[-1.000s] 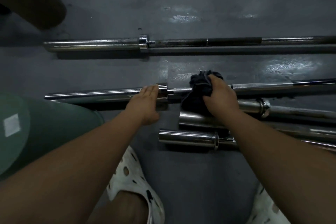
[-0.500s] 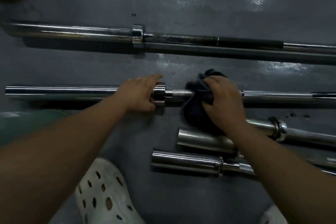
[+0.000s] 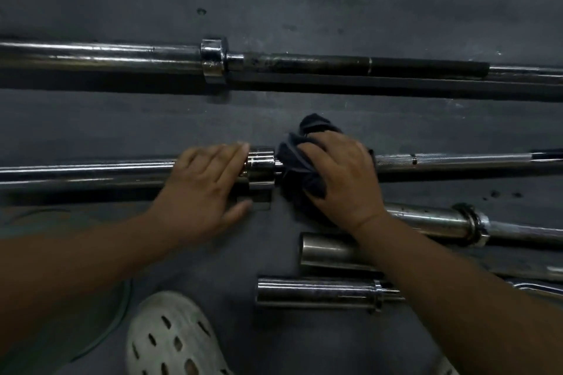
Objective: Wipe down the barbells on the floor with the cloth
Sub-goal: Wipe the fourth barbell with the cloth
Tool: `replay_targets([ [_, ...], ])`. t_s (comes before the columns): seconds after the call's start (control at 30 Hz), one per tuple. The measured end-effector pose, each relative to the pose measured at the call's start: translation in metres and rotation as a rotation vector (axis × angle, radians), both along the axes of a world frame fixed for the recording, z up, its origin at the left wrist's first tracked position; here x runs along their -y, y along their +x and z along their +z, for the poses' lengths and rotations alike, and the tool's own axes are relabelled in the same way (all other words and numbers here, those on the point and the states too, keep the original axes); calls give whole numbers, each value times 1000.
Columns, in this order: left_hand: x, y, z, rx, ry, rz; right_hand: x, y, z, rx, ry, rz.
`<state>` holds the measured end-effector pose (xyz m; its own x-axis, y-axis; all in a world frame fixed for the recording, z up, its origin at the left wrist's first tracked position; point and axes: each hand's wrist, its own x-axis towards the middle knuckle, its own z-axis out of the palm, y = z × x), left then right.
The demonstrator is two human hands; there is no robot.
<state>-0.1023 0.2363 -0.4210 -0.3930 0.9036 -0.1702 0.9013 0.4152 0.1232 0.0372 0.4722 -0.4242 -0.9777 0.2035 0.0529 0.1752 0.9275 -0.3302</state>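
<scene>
the middle barbell (image 3: 91, 172) is being steadied on the floor (image 3: 304, 0) by the left hand (image 3: 210, 189). this hand is being laid flat over the sleeve, fingers straight and reaching the collar (image 3: 260, 164), and nothing is being clasped by it. the dark cloth (image 3: 300, 161) is being gripped in the right hand (image 3: 341, 179), with the fingers curled over it. it is being bunched round the shaft, right against the collar's other side.

several risks are being judged from this. the bar is round and is being pinned only by a flat palm, so a hard push along the shaft could roll it towards the nearer barbells (image 3: 426, 219). the left fingertips are being kept at the collar, so they could be knocked if the cloth hand is driven that way. a loose fold could be caught at the collar's step or on the knurled stretch further right. grime could be carried on one cloth face to the far barbell (image 3: 100, 55), where dark patches are already being shown.

no brand, label or writing is being made out on the bars, the cloth or the white shoe (image 3: 173, 341). the light is dim and the steel blurred.
</scene>
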Motion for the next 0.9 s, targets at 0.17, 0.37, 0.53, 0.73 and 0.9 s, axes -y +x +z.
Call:
replay_targets([
  [0.17, -31, -18, -2, -59, 114, 204, 3, -51, 6, 141, 40, -266],
  [0.37, -56, -31, -5, -10, 293, 438, -2, -38, 13, 153, 20, -4],
  [0.53, -38, 4, -18, -17, 245, 383, -101, 31, 18, 154, 54, -282],
  [0.73, -69, -48, -6, 38, 142, 371, -4, -48, 9, -15, -140, -509],
  [0.9, -51, -42, -10, 21, 160, 310, 5, -55, 10, 121, -159, -133],
])
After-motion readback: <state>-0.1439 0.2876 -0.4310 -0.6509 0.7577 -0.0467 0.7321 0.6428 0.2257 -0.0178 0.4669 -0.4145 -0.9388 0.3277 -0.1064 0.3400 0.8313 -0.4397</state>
